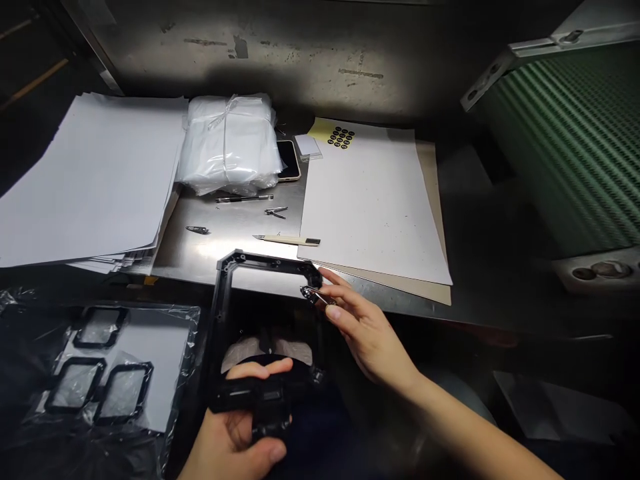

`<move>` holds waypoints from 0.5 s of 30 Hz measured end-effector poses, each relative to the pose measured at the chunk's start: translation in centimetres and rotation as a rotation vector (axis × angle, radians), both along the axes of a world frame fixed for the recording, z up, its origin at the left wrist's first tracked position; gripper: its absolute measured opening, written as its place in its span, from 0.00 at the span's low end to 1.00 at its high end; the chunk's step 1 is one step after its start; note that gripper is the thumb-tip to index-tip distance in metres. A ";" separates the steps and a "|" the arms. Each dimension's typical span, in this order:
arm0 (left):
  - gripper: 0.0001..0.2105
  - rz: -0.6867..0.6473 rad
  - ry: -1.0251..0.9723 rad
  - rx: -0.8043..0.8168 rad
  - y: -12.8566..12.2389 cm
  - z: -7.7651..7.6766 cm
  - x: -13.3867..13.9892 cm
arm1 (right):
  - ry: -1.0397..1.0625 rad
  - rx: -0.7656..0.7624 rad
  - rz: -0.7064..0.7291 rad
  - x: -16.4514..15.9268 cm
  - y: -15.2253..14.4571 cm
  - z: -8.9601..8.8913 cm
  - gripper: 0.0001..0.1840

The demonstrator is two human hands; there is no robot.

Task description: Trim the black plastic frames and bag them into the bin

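Note:
A black plastic frame (219,313) with a large rectangular opening stands up in front of me. My left hand (235,433) grips its bottom end, where a thicker black block sits. At the upper right corner of the frame, my right hand (363,327) pinches a small shiny nail clipper (316,295) between thumb and fingers. The clipper's head meets the frame's inner edge there. Just beyond the frame, a cream-handled craft knife (287,240) lies on the metal bench (230,230).
Farther back are a clipper with spread levers (275,212), another closed clipper (198,229), a pen (245,198), a phone (289,160) and tied plastic bags (230,143). Paper stacks (95,173) flank them. Several smaller black frames (125,393) lie lower left. Green ribbed machinery (585,147) stands right.

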State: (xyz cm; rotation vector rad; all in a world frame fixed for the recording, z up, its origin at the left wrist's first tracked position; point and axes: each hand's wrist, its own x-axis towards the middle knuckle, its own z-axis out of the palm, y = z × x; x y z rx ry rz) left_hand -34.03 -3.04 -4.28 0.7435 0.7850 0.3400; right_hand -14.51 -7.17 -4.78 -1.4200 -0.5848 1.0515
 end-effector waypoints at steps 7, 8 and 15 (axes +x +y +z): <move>0.26 -0.162 -0.137 -0.182 1.9 1.6 -0.1 | 0.301 0.000 0.061 -0.4 -1.0 -0.1 0.15; 0.25 -0.183 -0.117 -0.210 2.4 2.1 -0.2 | 0.297 -0.011 0.081 -0.3 -1.0 0.0 0.16; 0.13 -0.168 0.133 0.010 2.7 4.1 -0.7 | -0.419 0.020 0.015 1.4 -1.0 2.2 0.09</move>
